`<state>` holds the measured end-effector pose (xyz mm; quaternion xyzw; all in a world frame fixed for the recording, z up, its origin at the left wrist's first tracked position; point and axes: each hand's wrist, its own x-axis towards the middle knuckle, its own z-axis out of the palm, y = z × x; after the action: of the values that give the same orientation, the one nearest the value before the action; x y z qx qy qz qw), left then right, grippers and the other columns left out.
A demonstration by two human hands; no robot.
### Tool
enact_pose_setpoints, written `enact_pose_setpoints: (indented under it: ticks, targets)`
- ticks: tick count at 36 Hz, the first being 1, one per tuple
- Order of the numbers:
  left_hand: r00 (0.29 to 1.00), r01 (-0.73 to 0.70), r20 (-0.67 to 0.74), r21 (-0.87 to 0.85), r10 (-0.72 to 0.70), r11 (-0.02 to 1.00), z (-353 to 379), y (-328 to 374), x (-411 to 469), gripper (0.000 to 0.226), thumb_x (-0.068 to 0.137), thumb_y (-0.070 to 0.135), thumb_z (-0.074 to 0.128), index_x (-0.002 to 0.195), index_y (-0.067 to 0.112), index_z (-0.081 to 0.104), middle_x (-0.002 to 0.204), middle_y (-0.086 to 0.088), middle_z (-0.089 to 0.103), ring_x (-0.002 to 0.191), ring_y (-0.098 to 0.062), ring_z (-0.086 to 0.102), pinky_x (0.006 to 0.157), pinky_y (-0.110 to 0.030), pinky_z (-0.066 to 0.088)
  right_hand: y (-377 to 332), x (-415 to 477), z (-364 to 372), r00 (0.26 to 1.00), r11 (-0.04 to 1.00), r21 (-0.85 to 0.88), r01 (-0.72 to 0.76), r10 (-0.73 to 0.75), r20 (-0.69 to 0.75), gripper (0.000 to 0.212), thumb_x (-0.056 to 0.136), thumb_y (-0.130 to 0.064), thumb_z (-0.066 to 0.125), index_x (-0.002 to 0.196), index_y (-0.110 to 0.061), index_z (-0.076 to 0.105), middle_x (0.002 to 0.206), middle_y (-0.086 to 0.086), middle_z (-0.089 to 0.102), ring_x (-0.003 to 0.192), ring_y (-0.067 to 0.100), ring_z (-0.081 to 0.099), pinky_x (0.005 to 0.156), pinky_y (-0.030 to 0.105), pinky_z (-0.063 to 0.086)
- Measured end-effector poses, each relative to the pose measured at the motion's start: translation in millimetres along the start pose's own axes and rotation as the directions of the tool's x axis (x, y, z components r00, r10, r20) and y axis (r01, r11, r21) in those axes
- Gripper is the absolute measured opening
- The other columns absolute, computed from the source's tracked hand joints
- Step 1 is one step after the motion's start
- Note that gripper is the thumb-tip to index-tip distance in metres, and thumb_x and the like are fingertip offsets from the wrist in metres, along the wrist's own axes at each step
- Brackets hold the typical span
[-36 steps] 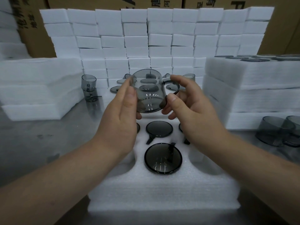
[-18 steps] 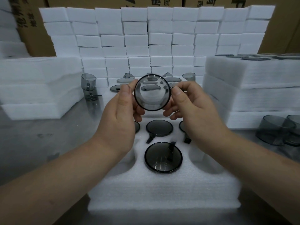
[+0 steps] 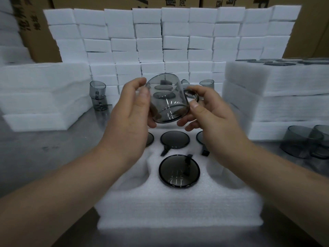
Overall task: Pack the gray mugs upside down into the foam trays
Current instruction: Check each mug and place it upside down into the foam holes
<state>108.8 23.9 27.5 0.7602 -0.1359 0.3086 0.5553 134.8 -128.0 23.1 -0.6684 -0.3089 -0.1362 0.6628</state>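
One smoky-gray translucent mug, a smooth, slightly tapered cylinder, we hold base-up and tilted above the white foam tray. Our left hand curls round its glossy wall, thumb pressed flat. Our right hand pinches it at the ring-handle side. Below it, the round flat bases of the packed mugs sit in the tray's soft-edged, ribbed pockets.

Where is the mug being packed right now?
Head view, centre: the gray mug is held up between the left hand and the right hand, over the far rows of the foam tray.
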Motion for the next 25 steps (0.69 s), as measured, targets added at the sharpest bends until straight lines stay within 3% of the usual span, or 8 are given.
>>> enact_pose_setpoints:
  ticks: [3,5,7,11,15,17,20,25]
  targets:
    - [0.996,0.031,0.084,0.083,-0.038,0.996,-2.9,8.0,3.9,0.034,0.076,0.055,0.034,0.107,0.045,0.046,0.075,0.009,0.061,0.063,-0.002,0.059,0.069,-0.024,0.048,-1.4,-0.2,-0.7,1.0,1.0,-0.001,0.002,-0.002,-0.014,0.022,0.093,-0.015,0.047,0.099,-0.036,0.051,0.072,-0.004,0.061,0.063,0.008,0.061,0.058,0.021,0.048]
    - [0.989,0.018,0.143,0.161,-0.041,0.987,-6.1,15.0,7.9,0.031,0.074,0.055,0.037,0.1,0.045,0.05,0.077,0.014,0.061,0.063,0.004,0.057,0.066,-0.014,0.044,-2.4,-0.2,-0.1,1.0,1.0,0.004,-0.012,0.012,-0.022,0.029,0.096,-0.007,0.043,0.097,-0.035,0.051,0.071,-0.001,0.06,0.061,0.009,0.061,0.058,0.021,0.048]
    - [0.981,0.008,0.186,0.224,-0.051,0.975,-12.2,23.5,12.9,0.028,0.07,0.056,0.041,0.095,0.047,0.05,0.079,0.019,0.062,0.065,0.01,0.056,0.067,-0.012,0.043,-3.3,-0.1,0.7,0.999,0.999,0.025,-0.026,0.026,-0.02,0.03,0.096,-0.005,0.041,0.097,-0.033,0.052,0.072,0.002,0.059,0.059,0.009,0.06,0.057,0.022,0.048]
    - [0.953,0.051,0.279,0.244,-0.12,0.969,-25.5,35.1,20.1,0.054,0.062,0.053,0.054,0.116,0.047,0.05,0.089,0.024,0.066,0.076,0.012,0.061,0.081,-0.019,0.045,-4.2,-0.8,1.0,0.999,0.999,0.015,-0.034,0.034,0.021,0.029,0.096,-0.005,0.042,0.101,-0.032,0.052,0.076,0.006,0.059,0.06,0.011,0.06,0.059,0.024,0.048]
    - [0.902,0.046,0.398,0.303,-0.17,0.952,-34.4,39.3,22.8,0.058,0.056,0.048,0.061,0.112,0.055,0.047,0.084,0.03,0.066,0.079,0.014,0.06,0.077,-0.017,0.042,-3.6,-2.3,1.3,0.998,0.999,-0.033,-0.029,0.031,0.054,0.033,0.096,-0.005,0.043,0.104,-0.036,0.05,0.076,0.004,0.064,0.061,0.011,0.061,0.061,0.024,0.047]
    - [0.854,0.009,0.471,0.412,-0.221,0.911,-42.2,43.4,24.8,0.061,0.046,0.055,0.066,0.101,0.065,0.042,0.088,0.037,0.06,0.086,0.012,0.059,0.081,-0.018,0.042,-2.9,-2.7,1.8,0.997,0.999,-0.03,-0.042,0.044,0.069,0.028,0.095,-0.011,0.046,0.108,-0.035,0.049,0.07,-0.006,0.067,0.061,0.008,0.061,0.06,0.021,0.048]
    - [0.779,-0.072,0.547,0.565,-0.308,0.822,-54.6,54.7,26.0,0.06,0.033,0.071,0.056,0.09,0.078,0.038,0.094,0.043,0.051,0.087,0.008,0.06,0.087,-0.028,0.046,-2.4,-2.3,1.9,0.994,0.997,-0.02,-0.068,0.069,0.079,0.025,0.082,-0.028,0.047,0.105,-0.038,0.049,0.068,-0.01,0.068,0.062,0.007,0.06,0.06,0.019,0.047]
    - [0.685,-0.239,0.608,0.707,-0.4,0.666,-66.6,69.3,23.4,0.061,0.028,0.078,0.044,0.089,0.08,0.036,0.096,0.052,0.038,0.085,0.021,0.049,0.069,-0.014,0.037,-1.5,-1.4,0.1,0.994,0.997,-0.041,-0.072,0.075,0.077,0.025,0.078,-0.034,0.045,0.102,-0.037,0.051,0.071,-0.009,0.069,0.063,0.007,0.062,0.061,0.02,0.047]
